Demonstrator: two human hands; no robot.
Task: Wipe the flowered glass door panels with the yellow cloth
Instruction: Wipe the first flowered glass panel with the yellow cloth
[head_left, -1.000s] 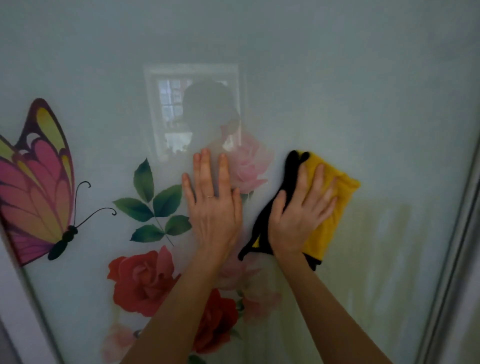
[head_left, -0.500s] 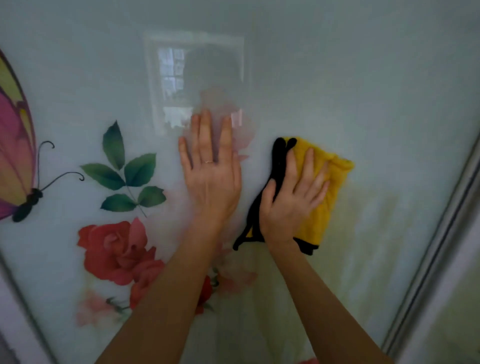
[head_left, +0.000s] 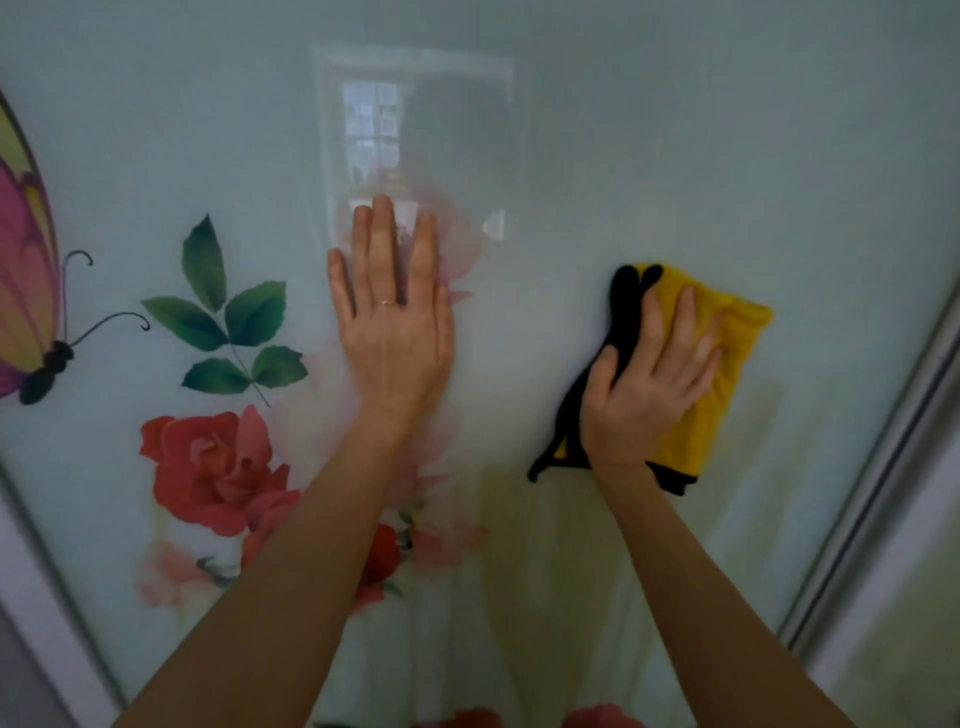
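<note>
Near the right frame (head_left: 878, 467), right fingers (head_left: 684, 317) press the yellow cloth (head_left: 727, 374); left fingers (head_left: 382, 249) lie flat.

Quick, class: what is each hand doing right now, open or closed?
Left hand: open, flat on the glass panel.
Right hand: open, pressing the yellow cloth.

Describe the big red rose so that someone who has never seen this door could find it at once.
On the pale glass door panel, look left of the left hand lying flat on it. Right below the sprig of green leaves sits the rose. It alone is a red bloom in full view; other red ones are cut off, the pink ones faded.
</note>
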